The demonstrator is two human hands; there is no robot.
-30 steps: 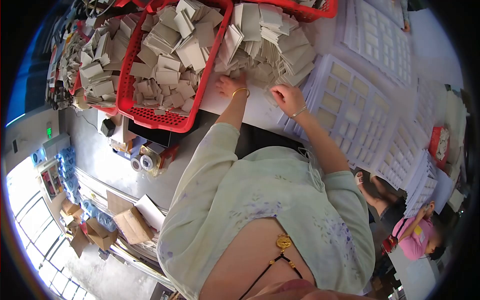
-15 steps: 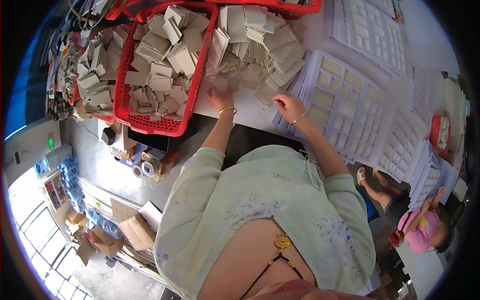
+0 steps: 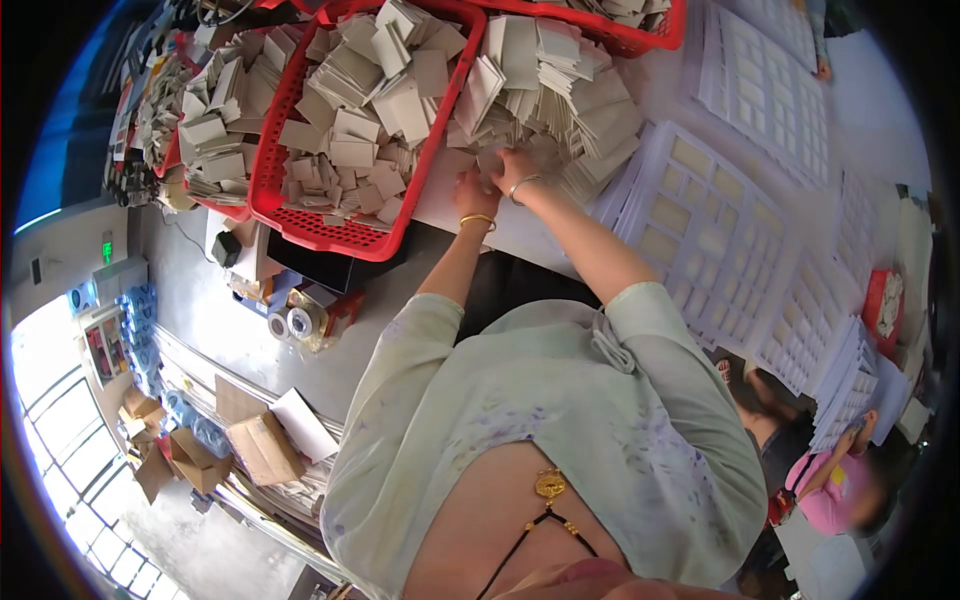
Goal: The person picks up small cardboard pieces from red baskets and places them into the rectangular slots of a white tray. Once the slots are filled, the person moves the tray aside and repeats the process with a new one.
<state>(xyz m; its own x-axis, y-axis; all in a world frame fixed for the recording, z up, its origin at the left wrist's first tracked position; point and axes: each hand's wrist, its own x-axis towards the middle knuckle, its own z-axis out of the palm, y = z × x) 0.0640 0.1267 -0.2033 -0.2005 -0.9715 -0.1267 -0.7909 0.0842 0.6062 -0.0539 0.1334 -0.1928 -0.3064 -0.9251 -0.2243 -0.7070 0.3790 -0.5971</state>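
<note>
My left hand (image 3: 477, 194), with a gold bracelet, is at the front edge of the white table (image 3: 435, 200). Its fingers are drawn together at a small, blurred grey piece. My right hand (image 3: 516, 172), with a silver bangle, is close beside it, fingers bent and closed; what they hold is too blurred to tell. Just beyond both hands lies a loose heap of grey-white cards (image 3: 600, 105). Left of my hands stands a red basket (image 3: 262, 180) filled with similar cards (image 3: 355, 150).
White trays with rectangular compartments (image 3: 700, 235) lie stacked at the right. Another red basket (image 3: 640, 38) stands at the back, and more cards (image 3: 215, 130) lie at the far left. A person in pink (image 3: 835, 490) is at the lower right, near a red container (image 3: 883, 305).
My right hand has moved left, from beside the trays to my left hand. My left hand stays by the cards near the basket. The whole view has shifted slightly.
</note>
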